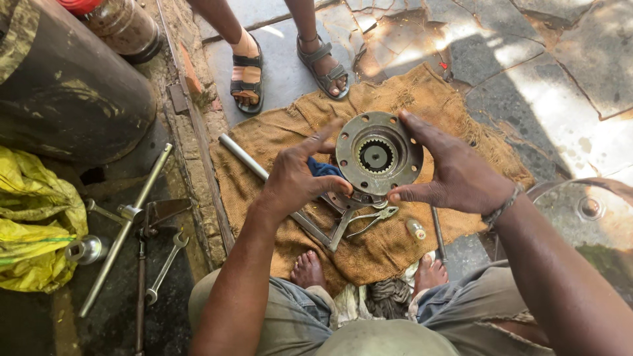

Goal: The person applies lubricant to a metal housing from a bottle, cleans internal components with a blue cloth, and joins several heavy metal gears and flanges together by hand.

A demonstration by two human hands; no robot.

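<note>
Both hands, left [297,178] and right [455,175], closed on hub [378,157], held above sacking [395,244] over pliers [369,221]. Mid-inspection, apparently; steady two-sided grip needed next, fingers off splines.

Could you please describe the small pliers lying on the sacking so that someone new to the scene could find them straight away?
Start at the brown burlap sack spread on the stone floor, then find the round metal hub held between the left hand and right hand. Just below the hub lie the pliers, apart from both hands. Unlike the straight rods beside them, they have two thin curved handles.
</note>
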